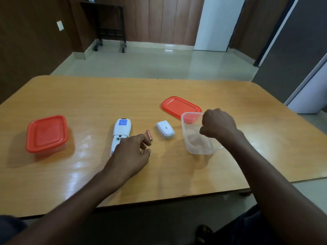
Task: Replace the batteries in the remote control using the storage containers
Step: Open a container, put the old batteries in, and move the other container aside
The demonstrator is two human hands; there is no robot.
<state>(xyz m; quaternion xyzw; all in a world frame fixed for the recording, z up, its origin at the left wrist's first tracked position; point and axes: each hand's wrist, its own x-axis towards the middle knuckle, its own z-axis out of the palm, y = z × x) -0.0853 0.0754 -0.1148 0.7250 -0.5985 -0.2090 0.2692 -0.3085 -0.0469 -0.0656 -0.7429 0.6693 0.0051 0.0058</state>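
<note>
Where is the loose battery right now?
The battery lies on the table, between the remote and battery cover, beside the left hand.

Two containers (47,134) (200,137), one remote (121,131), one battery (149,135).

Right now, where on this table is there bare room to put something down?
The far strip of the table behind everything is bare, as is the near edge between the two forearms. There is also room between the closed container and the remote. It is crowded around the battery, the battery cover and the open container.
</note>
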